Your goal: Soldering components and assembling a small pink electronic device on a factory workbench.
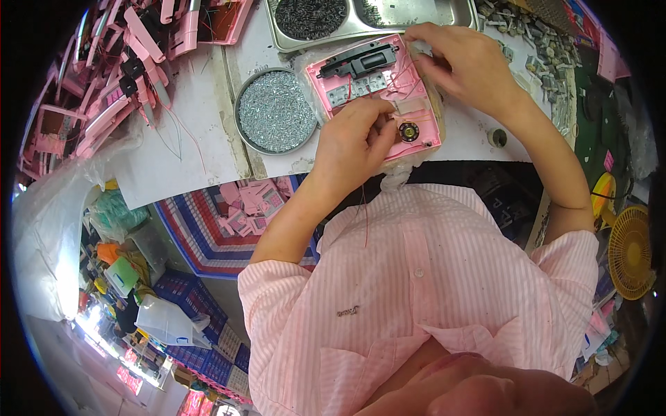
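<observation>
A pink plastic casing [431, 114] lies open side up on the table, with clear wrapping around its edges. Inside it sit a black moulded mechanism [359, 62], a grey metal plate [347, 91], thin wires, a whitish block [414, 105] and a small round speaker-like part [409, 132]. My left hand [350, 142] is over the casing's lower middle, fingers closed in a pinch; what they hold is hidden. At the casing's upper right corner is my right hand [465, 66], its fingers curved and thumb apart, close to the wires.
A round tray of small silvery screws [276, 111] stands left of the casing. Beyond lies a metal tray [416, 17] with dark springs. Pink plastic assemblies [104, 104] pile up at left, small metal parts [548, 69] at right. Below the table edge, a striped bag [201, 236] holds pink pieces.
</observation>
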### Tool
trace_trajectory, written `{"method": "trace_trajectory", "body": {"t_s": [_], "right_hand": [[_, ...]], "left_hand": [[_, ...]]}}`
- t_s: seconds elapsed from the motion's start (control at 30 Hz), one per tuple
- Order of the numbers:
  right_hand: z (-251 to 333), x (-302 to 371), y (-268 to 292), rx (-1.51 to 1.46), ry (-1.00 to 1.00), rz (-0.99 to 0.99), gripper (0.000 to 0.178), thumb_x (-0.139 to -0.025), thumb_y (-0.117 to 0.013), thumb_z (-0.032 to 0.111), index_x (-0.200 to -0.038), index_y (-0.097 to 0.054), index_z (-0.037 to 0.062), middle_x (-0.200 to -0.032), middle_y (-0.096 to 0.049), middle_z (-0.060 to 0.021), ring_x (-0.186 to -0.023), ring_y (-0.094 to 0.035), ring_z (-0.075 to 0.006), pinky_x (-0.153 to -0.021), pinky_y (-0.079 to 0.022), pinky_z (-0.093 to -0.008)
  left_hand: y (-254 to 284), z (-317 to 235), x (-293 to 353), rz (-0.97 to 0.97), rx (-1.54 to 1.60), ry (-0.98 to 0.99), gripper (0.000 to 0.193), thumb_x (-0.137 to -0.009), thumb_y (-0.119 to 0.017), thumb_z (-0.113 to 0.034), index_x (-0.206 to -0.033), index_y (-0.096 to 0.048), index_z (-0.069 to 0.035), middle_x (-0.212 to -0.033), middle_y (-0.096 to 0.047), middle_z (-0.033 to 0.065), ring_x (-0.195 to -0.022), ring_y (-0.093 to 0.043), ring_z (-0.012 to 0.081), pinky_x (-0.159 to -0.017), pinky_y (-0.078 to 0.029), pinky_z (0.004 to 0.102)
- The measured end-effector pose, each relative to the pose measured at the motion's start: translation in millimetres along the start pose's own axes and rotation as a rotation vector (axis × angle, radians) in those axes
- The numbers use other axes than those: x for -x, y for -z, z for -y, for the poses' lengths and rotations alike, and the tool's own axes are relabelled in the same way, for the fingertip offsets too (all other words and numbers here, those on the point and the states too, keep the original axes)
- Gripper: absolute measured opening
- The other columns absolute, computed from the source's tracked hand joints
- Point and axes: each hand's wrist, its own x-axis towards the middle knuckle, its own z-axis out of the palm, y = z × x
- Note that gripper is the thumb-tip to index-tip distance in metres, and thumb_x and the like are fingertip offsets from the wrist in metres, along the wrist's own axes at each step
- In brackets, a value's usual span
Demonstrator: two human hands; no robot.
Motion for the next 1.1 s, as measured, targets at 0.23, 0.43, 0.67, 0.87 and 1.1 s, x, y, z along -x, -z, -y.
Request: {"method": "trace_trajectory", "body": {"t_s": [0.23, 0.43, 0.67, 0.87, 1.1], "right_hand": [[-18.5, 12.7, -0.9, 0.052, 0.233, 0.278, 0.017, -0.082, -0.073, 0.021, -0.094, -0.070, 0.0102, -0.074, -0.065, -0.0126, -0.074, -0.067, -0.0331, -0.067, -0.051, -0.0468], [-13.9, 0.1, -0.2, 0.093, 0.308, 0.362, 0.016, -0.080, -0.073, 0.019, -0.091, -0.069, 0.0090, -0.074, -0.064, -0.0120, -0.076, -0.066, -0.0328, -0.069, -0.051, -0.0466], [-12.5, -3.5, -7.0, 0.011, 0.408, 0.292, 0.019, -0.074, -0.075, 0.016, -0.088, -0.065, 0.0065, -0.082, -0.063, -0.0084, -0.083, -0.064, -0.0300, -0.072, -0.052, -0.0423], [-8.8, 18.8, 0.8, -0.177, 0.332, 0.286, 0.022, -0.073, -0.076, 0.012, -0.089, -0.064, 0.0060, -0.090, -0.060, -0.0062, -0.090, -0.059, -0.0275, -0.074, -0.052, -0.0396], [-11.7, 40.0, -10.3, -0.214, 0.307, 0.167, 0.022, -0.074, -0.076, 0.009, -0.092, -0.064, 0.0045, -0.089, -0.059, -0.0072, -0.088, -0.059, -0.0277, -0.073, -0.052, -0.0394]], "left_hand": [[5.6, -5.3, -17.2, -0.033, -0.307, 0.006, 0.016, -0.090, -0.068, -0.020, -0.100, -0.071, -0.007, -0.081, -0.072, 0.0111, -0.073, -0.071, 0.0296, -0.064, -0.056, 0.0399], [8.9, -12.0, -29.5, 0.103, -0.485, 0.012, 0.017, -0.090, -0.068, -0.022, -0.099, -0.074, -0.008, -0.082, -0.074, 0.0096, -0.074, -0.072, 0.0304, -0.068, -0.056, 0.0395], [8.3, -15.3, -36.9, 0.221, -0.599, 0.073, 0.022, -0.091, -0.063, -0.028, -0.097, -0.074, -0.010, -0.081, -0.074, 0.0102, -0.074, -0.071, 0.0333, -0.067, -0.056, 0.0439], [9.3, -18.6, -38.1, 0.244, -0.643, 0.071, 0.020, -0.090, -0.063, -0.028, -0.091, -0.071, -0.010, -0.076, -0.071, 0.0123, -0.070, -0.070, 0.0346, -0.063, -0.055, 0.0458], [7.8, -18.3, -40.6, 0.260, -0.617, 0.063, 0.018, -0.089, -0.064, -0.026, -0.090, -0.072, -0.010, -0.074, -0.071, 0.0126, -0.068, -0.069, 0.0346, -0.062, -0.055, 0.0461]]}}
